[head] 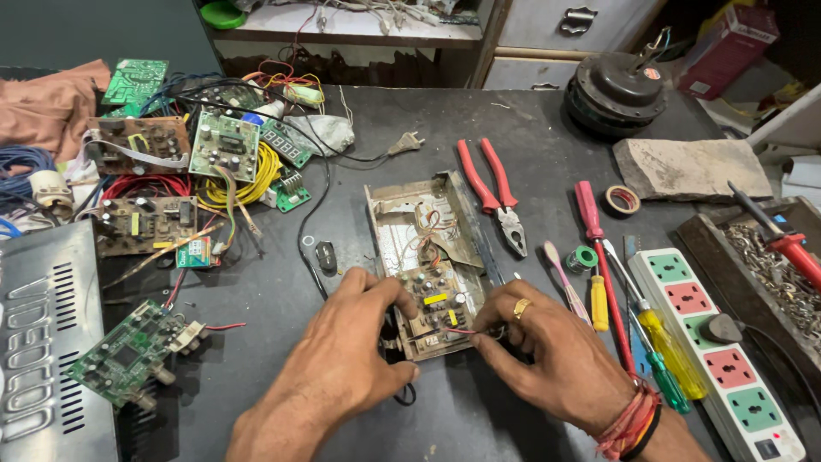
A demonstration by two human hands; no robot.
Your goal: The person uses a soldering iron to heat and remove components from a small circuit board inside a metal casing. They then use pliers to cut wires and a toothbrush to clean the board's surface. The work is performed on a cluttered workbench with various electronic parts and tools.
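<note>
Between the two hands, on the dark worktop (513, 128), lies a small brown circuit board (432, 312) at the near end of an open grey metal casing (410, 214). Left hand (346, 346) grips the board's near-left edge between thumb and fingers, while right hand (547, 351) pinches a thin red wire (462, 331) at its right edge. Red-handled pliers (496, 192) lie just beyond.

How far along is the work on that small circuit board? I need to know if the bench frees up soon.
Done: the metal casing lies open with the circuit board exposed. In hand: the left hand steadies the board's edge while the right hand pinches a thin red wire at its side. Left: the casing is still open, and the pliers and screwdrivers lie out unused.
</note>
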